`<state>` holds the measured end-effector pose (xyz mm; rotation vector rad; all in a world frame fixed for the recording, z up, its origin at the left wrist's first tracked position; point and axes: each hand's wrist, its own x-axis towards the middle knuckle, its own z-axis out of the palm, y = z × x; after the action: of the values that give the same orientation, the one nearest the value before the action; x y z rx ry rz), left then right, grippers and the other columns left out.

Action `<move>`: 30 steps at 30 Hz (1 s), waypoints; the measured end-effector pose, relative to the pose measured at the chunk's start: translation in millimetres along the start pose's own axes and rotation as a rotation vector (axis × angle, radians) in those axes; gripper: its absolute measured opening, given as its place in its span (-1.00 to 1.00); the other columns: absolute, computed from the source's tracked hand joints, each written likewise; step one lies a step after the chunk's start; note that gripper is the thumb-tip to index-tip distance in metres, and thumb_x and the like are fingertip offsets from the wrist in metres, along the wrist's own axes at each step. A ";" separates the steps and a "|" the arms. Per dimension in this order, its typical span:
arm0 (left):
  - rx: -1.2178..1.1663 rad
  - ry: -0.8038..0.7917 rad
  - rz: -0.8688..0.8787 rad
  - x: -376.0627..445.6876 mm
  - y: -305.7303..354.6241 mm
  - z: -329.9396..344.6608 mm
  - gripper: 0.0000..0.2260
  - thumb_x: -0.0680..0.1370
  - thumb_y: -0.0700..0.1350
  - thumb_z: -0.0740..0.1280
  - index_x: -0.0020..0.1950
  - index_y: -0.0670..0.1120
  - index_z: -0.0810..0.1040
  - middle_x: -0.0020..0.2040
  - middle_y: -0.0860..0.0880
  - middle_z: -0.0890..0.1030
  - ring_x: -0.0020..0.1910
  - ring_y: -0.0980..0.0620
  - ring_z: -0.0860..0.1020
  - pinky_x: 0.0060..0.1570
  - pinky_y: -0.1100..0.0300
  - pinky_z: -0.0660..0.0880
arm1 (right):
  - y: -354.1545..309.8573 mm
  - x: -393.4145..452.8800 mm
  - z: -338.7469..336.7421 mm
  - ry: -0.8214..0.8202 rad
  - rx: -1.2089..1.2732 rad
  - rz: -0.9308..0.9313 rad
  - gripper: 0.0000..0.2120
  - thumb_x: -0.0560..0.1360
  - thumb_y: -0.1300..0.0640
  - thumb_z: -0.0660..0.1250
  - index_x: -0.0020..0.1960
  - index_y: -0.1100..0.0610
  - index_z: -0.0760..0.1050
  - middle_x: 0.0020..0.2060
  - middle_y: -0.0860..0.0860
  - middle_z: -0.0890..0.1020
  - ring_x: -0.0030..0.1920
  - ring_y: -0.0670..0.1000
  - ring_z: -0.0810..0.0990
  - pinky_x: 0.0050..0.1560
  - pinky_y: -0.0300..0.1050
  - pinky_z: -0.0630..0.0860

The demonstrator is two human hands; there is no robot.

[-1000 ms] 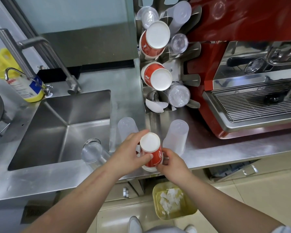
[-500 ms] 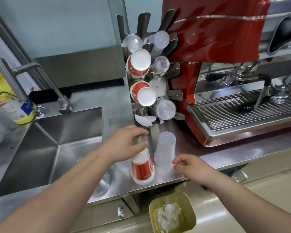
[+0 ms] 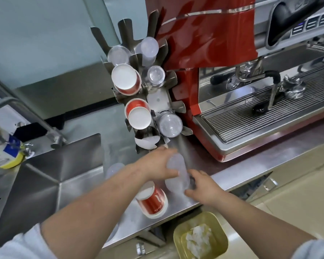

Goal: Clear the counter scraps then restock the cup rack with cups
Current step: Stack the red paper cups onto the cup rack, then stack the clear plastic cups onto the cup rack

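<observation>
Head view: both my hands grasp the frosted plastic cup stack at centre, left hand curled over its top, right hand gripping its lower side. At 6 o'clock of them, a red paper cup stack stands upside down on the steel counter. The cup rack at 12 o'clock holds red paper cups and clear cups, bottoms toward me; its lowest left slot shows only a white sliver. A yellow bin at 5 o'clock holds white scraps. Motion blur smears the held stack. Another frosted cup is half hidden behind my left forearm. The sink lies at 9 o'clock, the red espresso machine at 2.
</observation>
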<state>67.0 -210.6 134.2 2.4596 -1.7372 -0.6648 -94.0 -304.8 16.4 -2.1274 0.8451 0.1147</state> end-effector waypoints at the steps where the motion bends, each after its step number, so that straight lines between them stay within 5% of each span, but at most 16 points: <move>1: -0.004 -0.006 -0.004 2.5 1.6 2.5 -0.31 0.48 0.11 0.41 0.53 0.03 0.20 0.38 -0.11 0.38 0.38 -0.06 0.36 0.20 0.21 0.29 | 0.2 2.3 3.5 0.015 0.018 -0.005 -0.29 0.26 -0.10 0.41 0.38 -0.02 0.36 0.13 0.06 0.50 0.20 0.04 0.48 0.22 -0.12 0.45; 10: -0.074 0.055 0.037 1.1 10.5 3.5 -0.31 0.42 0.05 0.48 0.49 0.07 0.27 0.34 -0.06 0.41 0.33 0.00 0.39 0.13 0.32 0.24 | -3.5 6.4 10.2 0.115 0.100 -0.004 -0.29 0.30 -0.03 0.45 0.41 -0.02 0.31 0.23 0.08 0.48 0.26 0.07 0.45 0.25 -0.05 0.45; 16: -0.102 0.122 0.076 -15.9 19.4 -4.7 -0.32 0.42 0.03 0.48 0.48 0.10 0.28 0.29 0.00 0.40 0.29 0.05 0.39 0.13 0.35 0.24 | -9.2 -3.8 -2.8 0.176 0.149 -0.040 -0.35 0.33 0.06 0.45 0.38 -0.05 0.32 0.10 0.03 0.47 0.18 0.05 0.51 0.20 -0.05 0.49; 21: -0.118 0.204 0.104 -36.3 26.2 -23.3 -0.33 0.43 0.04 0.47 0.49 0.12 0.28 0.34 0.05 0.38 0.33 0.13 0.34 0.15 0.40 0.21 | -21.1 -15.0 -15.8 0.221 0.142 -0.116 -0.26 0.35 0.05 0.46 0.46 -0.07 0.25 0.23 0.03 0.46 0.26 -0.02 0.44 0.17 -0.22 0.36; 30: -0.178 0.351 0.120 -88.5 24.9 -52.7 -0.33 0.43 0.11 0.46 0.48 0.22 0.26 0.29 0.18 0.36 0.24 0.24 0.34 0.17 0.34 0.31 | -57.4 -46.0 -44.7 0.287 0.230 -0.252 -0.33 0.35 0.05 0.48 0.41 -0.14 0.32 0.24 -0.07 0.42 0.15 -0.07 0.54 0.25 -0.02 0.50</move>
<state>40.6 -149.5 216.7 2.1742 -1.5981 -0.3333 -103.5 -288.0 100.3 -2.0373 0.7051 -0.4090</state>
